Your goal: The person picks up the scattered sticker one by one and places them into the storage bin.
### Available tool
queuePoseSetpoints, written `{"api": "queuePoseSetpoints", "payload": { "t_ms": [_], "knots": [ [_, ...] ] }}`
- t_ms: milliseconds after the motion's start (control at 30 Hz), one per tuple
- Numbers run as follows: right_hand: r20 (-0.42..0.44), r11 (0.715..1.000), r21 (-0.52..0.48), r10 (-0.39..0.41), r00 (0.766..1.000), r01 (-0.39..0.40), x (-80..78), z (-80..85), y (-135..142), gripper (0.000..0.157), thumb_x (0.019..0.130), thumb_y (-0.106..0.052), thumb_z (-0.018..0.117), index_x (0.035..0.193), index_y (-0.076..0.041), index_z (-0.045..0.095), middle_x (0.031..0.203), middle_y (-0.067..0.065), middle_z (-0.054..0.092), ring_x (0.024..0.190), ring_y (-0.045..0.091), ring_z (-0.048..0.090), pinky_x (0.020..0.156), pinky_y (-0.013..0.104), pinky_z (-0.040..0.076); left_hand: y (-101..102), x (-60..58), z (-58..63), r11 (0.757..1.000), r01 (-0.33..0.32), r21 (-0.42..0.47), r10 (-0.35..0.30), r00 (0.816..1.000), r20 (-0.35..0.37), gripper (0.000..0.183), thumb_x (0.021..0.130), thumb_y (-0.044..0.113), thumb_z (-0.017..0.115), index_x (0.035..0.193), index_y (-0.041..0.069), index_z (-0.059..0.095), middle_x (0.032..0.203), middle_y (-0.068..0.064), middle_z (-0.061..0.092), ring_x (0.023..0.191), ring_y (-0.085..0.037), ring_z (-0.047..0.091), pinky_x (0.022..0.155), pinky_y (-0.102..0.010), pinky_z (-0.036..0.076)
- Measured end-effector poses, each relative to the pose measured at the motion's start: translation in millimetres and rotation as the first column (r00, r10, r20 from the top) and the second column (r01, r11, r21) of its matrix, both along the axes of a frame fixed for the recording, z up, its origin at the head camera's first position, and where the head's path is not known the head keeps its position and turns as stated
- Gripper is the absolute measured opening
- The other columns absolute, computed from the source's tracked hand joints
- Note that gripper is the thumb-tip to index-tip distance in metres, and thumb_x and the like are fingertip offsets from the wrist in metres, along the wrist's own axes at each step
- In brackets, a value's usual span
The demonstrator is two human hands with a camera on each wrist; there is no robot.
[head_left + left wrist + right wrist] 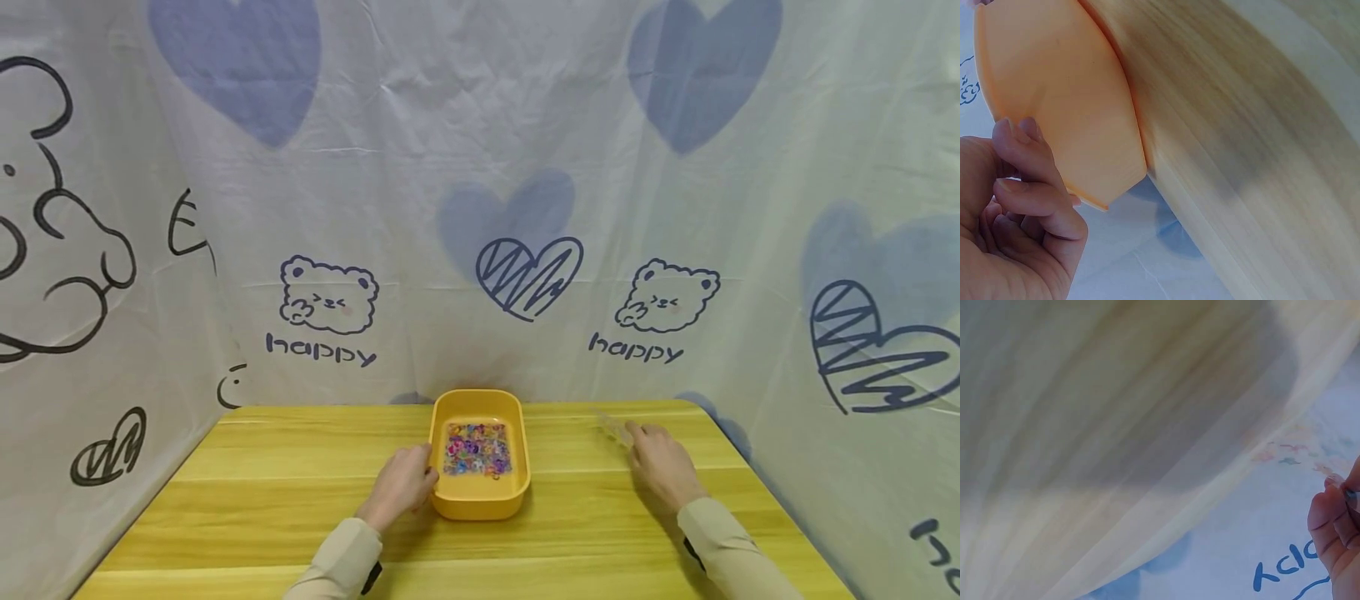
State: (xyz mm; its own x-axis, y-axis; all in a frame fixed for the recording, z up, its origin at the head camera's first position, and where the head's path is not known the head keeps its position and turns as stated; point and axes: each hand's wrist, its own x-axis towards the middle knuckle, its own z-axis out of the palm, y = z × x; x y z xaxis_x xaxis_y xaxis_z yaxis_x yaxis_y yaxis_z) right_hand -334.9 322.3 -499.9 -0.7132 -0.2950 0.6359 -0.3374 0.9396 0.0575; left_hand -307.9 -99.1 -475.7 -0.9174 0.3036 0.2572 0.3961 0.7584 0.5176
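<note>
A yellow plastic bin (477, 508) sits on the table with many small multicoloured pieces (476, 450) spread over its floor. My left hand (402, 483) grips the bin's left side; in the left wrist view, its curled fingers (1038, 197) lie at the edge of the bin wall (1066, 94). To the right of the bin and apart from it, my right hand (663, 462) pinches a thin clear plastic bag (615, 429) above the table. Faint coloured specks show on the bag (1291, 450) in the right wrist view, where only part of that hand (1338, 531) shows.
The yellow wood-grain table (300, 467) ends at a back edge close to a hanging white cloth (420, 333) printed with hearts and bears. More cloth hangs at the left and right sides. Both forearms wear light sleeves (341, 554).
</note>
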Motion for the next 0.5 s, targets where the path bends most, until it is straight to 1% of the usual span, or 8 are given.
{"api": "queuePoseSetpoints", "payload": {
  "t_ms": [67,133,200,267,333,400,433,500],
  "knots": [
    [-0.04,1.0,-0.006,0.02,0.999,-0.02,-1.5,1.6,-1,0.03,0.073,-0.003,0.061,0.103,-0.001,0.059,0.08,0.015,0.06,0.07,0.032,0.057,0.052,0.042,0.048,0,0.2,0.1,1.0,0.0,-0.003,0.0,1.0,-0.005,0.01,0.086,0.005,0.049,0.092,0.001,0.055,0.05,0.0,0.048,0.035,-0.012,0.045,0.034,-0.026,0.038],
    [-0.063,0.999,-0.018,0.032,0.998,-0.033,-2.6,3.3,-3,0.024,0.074,-0.002,0.061,0.098,0.0,0.061,0.077,0.015,0.061,0.068,0.031,0.058,0.053,0.042,0.048,0,0.5,0.2,1.0,-0.002,-0.006,0.001,1.0,-0.013,0.008,0.085,0.005,0.049,0.09,0.002,0.055,0.05,0.0,0.047,0.035,-0.011,0.045,0.034,-0.025,0.038],
    [-0.064,0.999,-0.035,0.028,0.998,-0.03,-3.5,4.9,-5,0.017,0.077,-0.003,0.061,0.094,-0.001,0.063,0.075,0.012,0.062,0.066,0.029,0.058,0.053,0.041,0.048,0,0.7,0.1,1.0,-0.001,-0.009,0.0,1.0,-0.023,0.005,0.085,0.005,0.049,0.087,0.004,0.054,0.049,0.0,0.047,0.035,-0.011,0.044,0.034,-0.025,0.038],
    [-0.039,0.998,-0.061,0.011,0.999,-0.013,-3.8,7.2,-10,0.006,0.081,-0.005,0.058,0.084,-0.004,0.063,0.069,0.007,0.06,0.06,0.025,0.057,0.051,0.039,0.047,0,0.8,0.1,1.0,-0.004,-0.016,0.003,0.999,-0.033,0.004,0.085,0.005,0.05,0.084,0.006,0.053,0.048,0.0,0.047,0.034,-0.011,0.044,0.034,-0.025,0.038],
    [-0.007,0.996,-0.088,-0.007,1.0,0.006,-3.5,9.5,-15,0.009,0.085,-0.009,0.056,0.078,-0.008,0.063,0.066,0.003,0.058,0.058,0.021,0.055,0.05,0.037,0.046,0,1.0,0.1,1.0,-0.002,-0.013,0.002,0.999,-0.032,0.004,0.085,0.005,0.049,0.084,0.006,0.053,0.048,0.0,0.047,0.034,-0.011,0.044,0.034,-0.026,0.038],
    [0.017,0.994,-0.109,-0.026,1.0,0.028,-2.7,11.5,-20,0.012,0.086,-0.013,0.056,0.077,-0.011,0.065,0.068,0.001,0.06,0.061,0.019,0.056,0.053,0.037,0.046,0,1.3,0.0,1.0,-0.001,-0.012,0.001,1.0,-0.031,0.005,0.085,0.005,0.049,0.085,0.005,0.054,0.047,0.0,0.047,0.034,-0.011,0.044,0.034,-0.026,0.038],
    [0.026,0.993,-0.116,-0.029,0.999,0.031,-2.2,12.7,-23,0.013,0.086,-0.014,0.057,0.077,-0.011,0.066,0.07,0.001,0.061,0.063,0.02,0.057,0.055,0.038,0.047,0,1.3,0.2,1.0,-0.003,-0.01,0.003,1.0,-0.025,0.006,0.085,0.005,0.049,0.087,0.004,0.055,0.047,0.0,0.047,0.034,-0.012,0.044,0.034,-0.026,0.038],
    [0.028,0.991,-0.128,-0.025,0.999,0.028,-1.1,14.9,-29,0.01,0.084,-0.014,0.06,0.084,-0.011,0.07,0.079,0.003,0.065,0.072,0.022,0.059,0.062,0.041,0.049,0,1.5,0.6,1.0,-0.001,-0.002,0.001,1.0,-0.014,0.009,0.086,0.005,0.049,0.091,0.002,0.056,0.047,0.0,0.047,0.034,-0.012,0.045,0.034,-0.026,0.038]
  ]
}}
